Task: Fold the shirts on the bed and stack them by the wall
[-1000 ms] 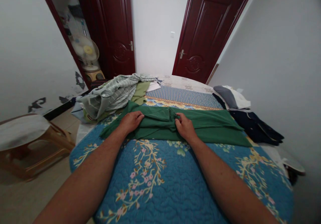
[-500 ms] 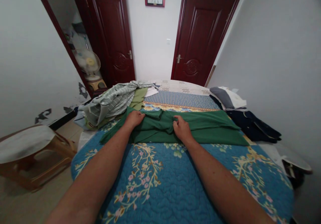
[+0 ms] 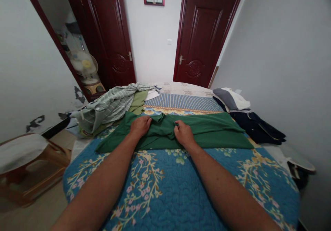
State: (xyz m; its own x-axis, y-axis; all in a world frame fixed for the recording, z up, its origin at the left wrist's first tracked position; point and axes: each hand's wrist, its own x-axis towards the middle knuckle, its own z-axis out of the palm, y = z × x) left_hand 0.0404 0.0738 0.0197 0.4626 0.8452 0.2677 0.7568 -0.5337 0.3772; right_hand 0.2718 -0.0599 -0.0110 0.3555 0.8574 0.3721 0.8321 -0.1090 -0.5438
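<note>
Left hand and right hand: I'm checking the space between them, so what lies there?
In the head view, a rumpled stretch of the green garment lies between the left hand and the right hand; nothing else shows there.

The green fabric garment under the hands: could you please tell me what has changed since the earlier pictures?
The left hand has moved right along the green fabric garment, nearer the right hand; the flap between them has drawn back leftward, away from the right hand. Both hands remain on the garment. The grey checked cloth heap and folded navy garment stayed put.
</note>
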